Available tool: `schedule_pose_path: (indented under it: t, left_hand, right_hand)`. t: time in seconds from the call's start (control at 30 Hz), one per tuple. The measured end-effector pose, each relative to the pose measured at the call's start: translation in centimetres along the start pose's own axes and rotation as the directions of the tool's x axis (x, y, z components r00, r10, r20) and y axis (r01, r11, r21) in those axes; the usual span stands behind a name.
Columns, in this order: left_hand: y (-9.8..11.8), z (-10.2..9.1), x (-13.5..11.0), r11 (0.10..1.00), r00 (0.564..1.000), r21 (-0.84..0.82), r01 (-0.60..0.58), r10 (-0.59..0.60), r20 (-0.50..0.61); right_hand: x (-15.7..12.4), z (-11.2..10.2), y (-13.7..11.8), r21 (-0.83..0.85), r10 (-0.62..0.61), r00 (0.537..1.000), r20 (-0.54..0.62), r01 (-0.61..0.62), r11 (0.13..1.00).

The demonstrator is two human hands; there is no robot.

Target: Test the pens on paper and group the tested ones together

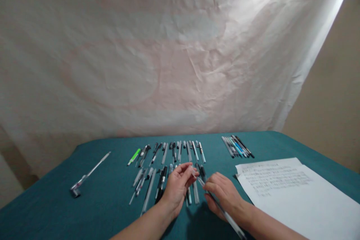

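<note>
My right hand [222, 193] grips a long clear pen [229, 217] that runs back along my forearm, its tip pointing toward my left hand. My left hand [178, 185] pinches a small clear cap [194, 172] at that tip, fingers curled. Both hands hover just above the teal table [107, 198], over rows of several pens [168, 153] laid side by side. More pens [149, 183] lie just left of my left hand.
A separate bunch of pens [237, 146] lies at the back right. White sheets of paper with writing [281, 183] cover the right side. A long clear pen with a dark clip [87, 176] lies alone at the left. A creased white cloth hangs behind.
</note>
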State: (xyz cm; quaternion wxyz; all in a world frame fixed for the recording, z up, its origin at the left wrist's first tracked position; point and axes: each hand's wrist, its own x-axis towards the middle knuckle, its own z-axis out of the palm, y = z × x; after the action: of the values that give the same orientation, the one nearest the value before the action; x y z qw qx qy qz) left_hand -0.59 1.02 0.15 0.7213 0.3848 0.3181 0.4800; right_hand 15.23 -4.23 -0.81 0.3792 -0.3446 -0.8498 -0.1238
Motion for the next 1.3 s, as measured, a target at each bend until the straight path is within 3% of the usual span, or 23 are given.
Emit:
schedule_pose_path:
  t: [0.1,0.6,1.3]
  left_hand:
    - [0.0,0.0,0.0,1.0,1.0,-0.008,0.013,-0.013,-0.002]
    - [-0.4,0.0,-0.5,0.997,0.997,-0.056,0.044,-0.04,0.065]
    - [-0.4,0.6,-1.3,0.995,0.997,-0.084,0.055,-0.05,0.057]
  right_hand:
    - [0.1,0.4,0.2,0.027,0.019,0.998,-0.053,-0.018,0.999]
    - [0.0,0.8,0.7,-0.096,-0.023,0.997,-0.069,0.017,0.995]
    - [0.0,0.4,-0.1,-0.144,-0.073,0.997,0.029,0.077,0.987]
